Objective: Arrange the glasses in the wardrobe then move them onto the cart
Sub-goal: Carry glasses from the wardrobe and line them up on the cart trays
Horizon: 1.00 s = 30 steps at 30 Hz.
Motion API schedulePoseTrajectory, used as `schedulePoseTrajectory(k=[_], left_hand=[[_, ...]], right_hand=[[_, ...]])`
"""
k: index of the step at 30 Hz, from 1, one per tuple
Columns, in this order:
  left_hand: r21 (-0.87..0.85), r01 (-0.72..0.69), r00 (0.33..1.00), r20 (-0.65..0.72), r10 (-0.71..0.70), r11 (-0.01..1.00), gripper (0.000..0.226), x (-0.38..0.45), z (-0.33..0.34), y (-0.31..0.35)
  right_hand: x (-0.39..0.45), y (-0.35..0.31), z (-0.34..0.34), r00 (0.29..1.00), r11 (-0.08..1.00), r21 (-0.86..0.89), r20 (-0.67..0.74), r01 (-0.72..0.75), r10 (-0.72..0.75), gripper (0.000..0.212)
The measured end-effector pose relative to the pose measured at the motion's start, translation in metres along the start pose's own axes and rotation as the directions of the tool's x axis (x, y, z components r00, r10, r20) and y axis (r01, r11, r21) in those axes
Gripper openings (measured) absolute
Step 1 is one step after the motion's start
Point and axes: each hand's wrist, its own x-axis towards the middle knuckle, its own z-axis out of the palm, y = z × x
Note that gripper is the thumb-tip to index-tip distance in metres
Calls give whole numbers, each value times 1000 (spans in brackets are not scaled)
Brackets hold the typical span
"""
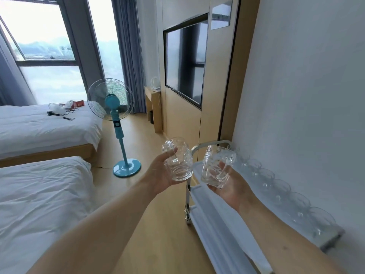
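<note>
My left hand point(160, 173) grips a clear round glass mug point(178, 160), tilted with its mouth away from me. My right hand point(230, 186) holds a second clear glass mug point(217, 167), also tilted, just above the near end of the white cart point(209, 196). The two mugs are close together but apart. Along the cart's top shelf, against the white wall, stands a row of several clear glasses point(284, 189). The wardrobe's inside is not in view.
A teal standing fan point(116, 119) stands on the wood floor left of the cart. Two white beds point(39, 190) fill the left side. A wall-mounted TV point(184, 64) and wood panelling lie ahead, with a kettle point(155, 83) on a small desk.
</note>
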Motion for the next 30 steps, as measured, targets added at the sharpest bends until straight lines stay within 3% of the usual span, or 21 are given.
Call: schedulePoseTrajectory(k=[2,7,12,14,17,20,24,26,28,30], left_hand=[[41,17,1000,-14,-16,999,70,25,5,3],[127,70,997,-34,-66,989,77,78,8,4],[292,100,987,-148,-59,951,65,129,0,0],[355,78,984,-176,-15,932,77,150,-7,-3],[454,70,978,-209,29,888,99,183,-21,-4],[546,57,982,-180,50,836,108,221,-34,-2],[619,41,989,-137,57,784,114,268,-46,2],[666,61,994,-110,17,744,117,290,-51,4],[702,64,997,-74,-17,709,119,310,-56,6],[727,68,998,-44,-53,683,119,328,-60,9]], right_hand=[[22,-10,-12,998,1000,-22,-61,-8,6,71],[62,-30,-32,999,989,-141,-2,-43,43,53],[94,-31,-53,1000,984,-178,-22,-7,3,61],[107,-30,-59,997,985,-172,-82,-29,15,58],[127,-26,-71,976,988,-156,-216,-3,-31,72],[146,-21,-79,950,985,-167,-296,52,-100,73],[175,-16,-86,892,977,-195,-424,82,-159,40],[190,-15,-88,833,979,-184,-523,93,-178,39],[203,-16,-86,769,974,-196,-604,109,-208,51],[214,-15,-86,709,968,-223,-663,116,-238,41]])
